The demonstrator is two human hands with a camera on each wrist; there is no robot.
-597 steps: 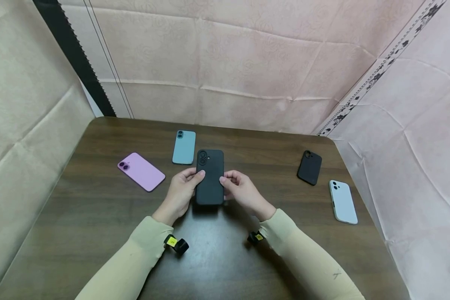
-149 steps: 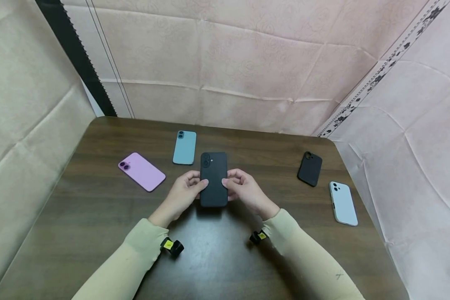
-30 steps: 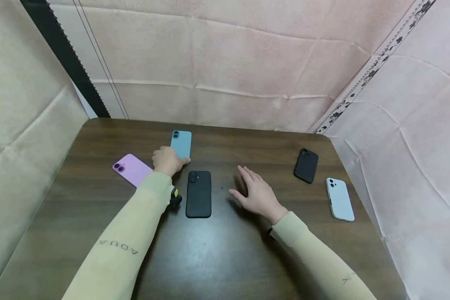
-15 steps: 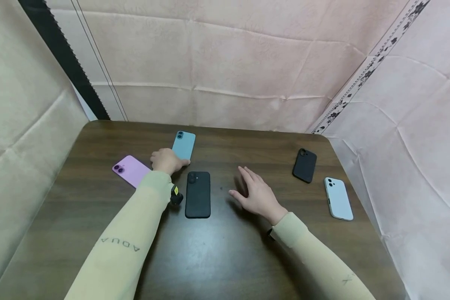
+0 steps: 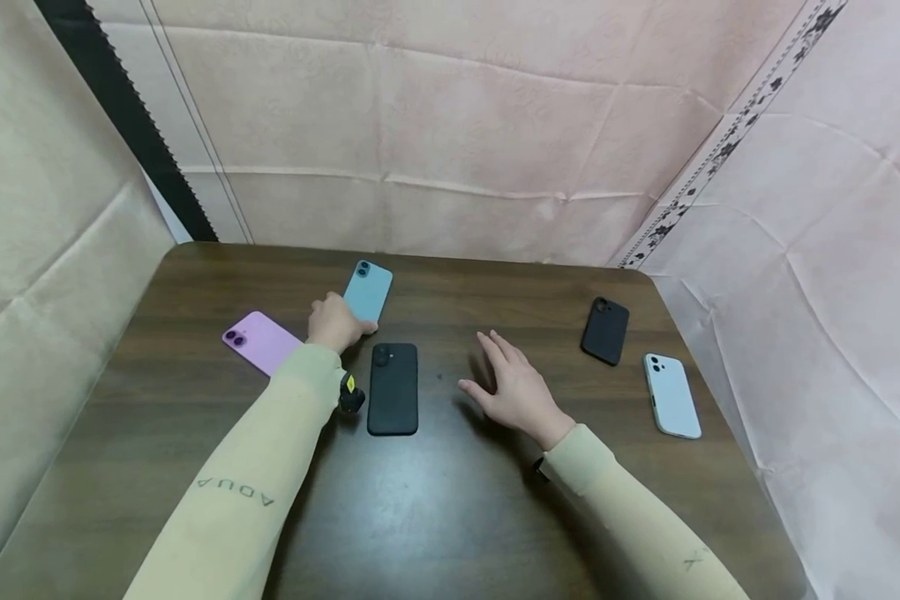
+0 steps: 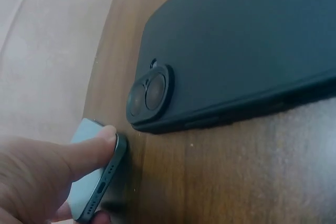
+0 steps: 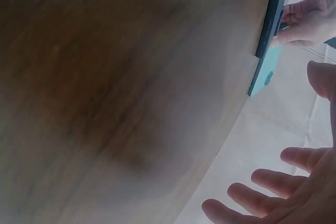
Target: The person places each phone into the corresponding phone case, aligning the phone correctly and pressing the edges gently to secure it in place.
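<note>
My left hand (image 5: 334,323) pinches the near end of a light blue phone (image 5: 369,292) at the back of the table. In the left wrist view my thumb (image 6: 89,153) lies across that phone's end, beside the charging port, with fingertips on the far side edge. A phone in a black case (image 5: 393,389) lies back up in front of me, camera end away. My right hand (image 5: 517,392) is held over the table to its right, fingers spread and holding nothing. The right wrist view shows those fingers (image 7: 262,182) apart.
A lilac phone (image 5: 261,340) lies at the left, partly behind my left sleeve (image 5: 240,475). Toward the right edge are a black phone-shaped thing (image 5: 605,332) with a camera cut-out and a pale blue phone (image 5: 672,397). Cloth (image 5: 450,125) hangs behind the wooden table (image 5: 450,517).
Both hands held the black-cased phone earlier; now it lies on the table. My left hand has gone to the light blue phone, which has turned slightly clockwise. My right hand has let go.
</note>
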